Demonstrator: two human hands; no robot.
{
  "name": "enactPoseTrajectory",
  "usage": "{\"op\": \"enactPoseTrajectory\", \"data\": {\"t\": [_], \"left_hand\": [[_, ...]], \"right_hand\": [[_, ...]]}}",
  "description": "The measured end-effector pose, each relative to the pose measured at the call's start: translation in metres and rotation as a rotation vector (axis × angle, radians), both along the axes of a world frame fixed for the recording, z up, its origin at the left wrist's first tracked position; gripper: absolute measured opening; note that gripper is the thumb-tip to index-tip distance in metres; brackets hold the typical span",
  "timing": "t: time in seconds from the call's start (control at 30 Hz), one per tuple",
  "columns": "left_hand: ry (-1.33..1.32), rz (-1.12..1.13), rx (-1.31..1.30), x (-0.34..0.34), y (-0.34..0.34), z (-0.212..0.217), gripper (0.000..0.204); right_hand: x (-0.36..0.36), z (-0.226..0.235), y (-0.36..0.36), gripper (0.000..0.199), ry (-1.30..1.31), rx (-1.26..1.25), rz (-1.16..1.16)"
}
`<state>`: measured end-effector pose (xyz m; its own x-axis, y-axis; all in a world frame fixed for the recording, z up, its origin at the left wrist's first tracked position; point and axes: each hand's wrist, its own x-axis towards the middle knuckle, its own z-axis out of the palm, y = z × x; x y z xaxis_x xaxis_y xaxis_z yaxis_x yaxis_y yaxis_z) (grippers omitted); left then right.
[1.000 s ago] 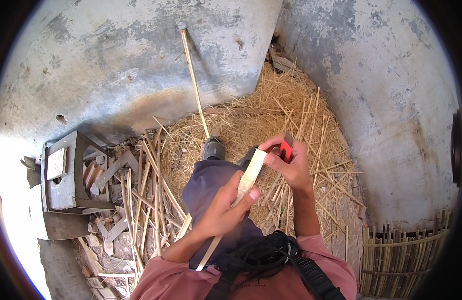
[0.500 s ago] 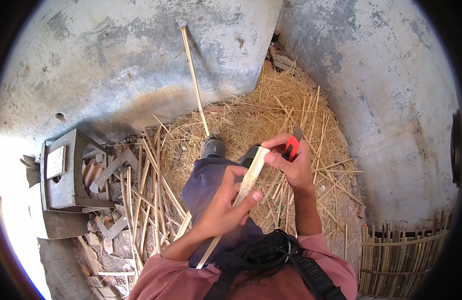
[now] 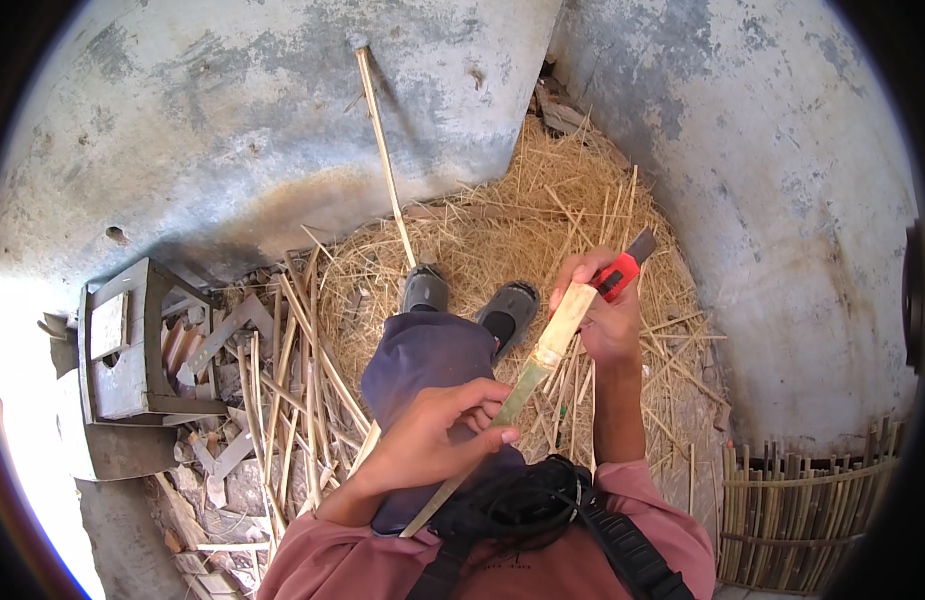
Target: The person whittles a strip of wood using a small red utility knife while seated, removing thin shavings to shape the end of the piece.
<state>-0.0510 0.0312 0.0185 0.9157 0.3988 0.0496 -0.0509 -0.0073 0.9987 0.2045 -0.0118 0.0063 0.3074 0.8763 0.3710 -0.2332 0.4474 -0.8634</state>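
A flat bamboo strip (image 3: pixel 552 345) slants up and to the right across my lap. Its upper end is pale and scraped, with a ringed node below it and a green face lower down. My left hand (image 3: pixel 444 432) pinches the strip around its middle, thumb on one side and fingers on the other. A red utility knife (image 3: pixel 616 277) is gripped in my right hand (image 3: pixel 612 322), its grey blade pointing up and right, away from the strip. The right hand's fingers are beside and partly behind the strip's upper end; whether they touch it is hard to tell.
Straw-like shavings (image 3: pixel 472 235) cover the floor around my shoes (image 3: pixel 507 310). Split bamboo strips (image 3: pixel 302 400) lie at the left, beside a wooden box frame (image 3: pixel 132 340). One long stick (image 3: pixel 384 150) leans on the wall. A bamboo slat panel (image 3: pixel 812 520) stands at lower right.
The strip has turned over, now showing its green face and node. My right hand has moved slightly right with the knife, whose blade tilts further right. My left hand sits lower.
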Motion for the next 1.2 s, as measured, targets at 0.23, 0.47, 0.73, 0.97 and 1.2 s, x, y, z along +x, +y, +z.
{"op": "enactPoseTrajectory", "data": {"t": [0.23,0.47,0.73,0.97,1.2], "left_hand": [[0.061,0.116,-0.185,0.005,-0.003,0.007,0.027],[0.066,0.192,-0.3,0.009,-0.004,0.005,0.04],[-0.055,0.174,-0.469,0.018,-0.002,0.012,0.035],[-0.198,0.151,-0.631,0.03,0.0,-0.001,0.032],[-0.195,0.149,-0.605,0.032,0.002,-0.006,0.034]], "right_hand": [[0.002,0.008,-0.012,0.043,-0.08,-0.113,-0.113],[-0.005,0.006,-0.03,0.044,-0.208,-0.091,-0.175],[-0.012,0.0,-0.05,0.042,-0.635,-0.077,-0.259],[-0.024,-0.006,-0.034,0.035,-0.922,0.083,-0.301],[-0.037,-0.001,-0.035,0.023,-0.358,-0.218,-0.103]]}}
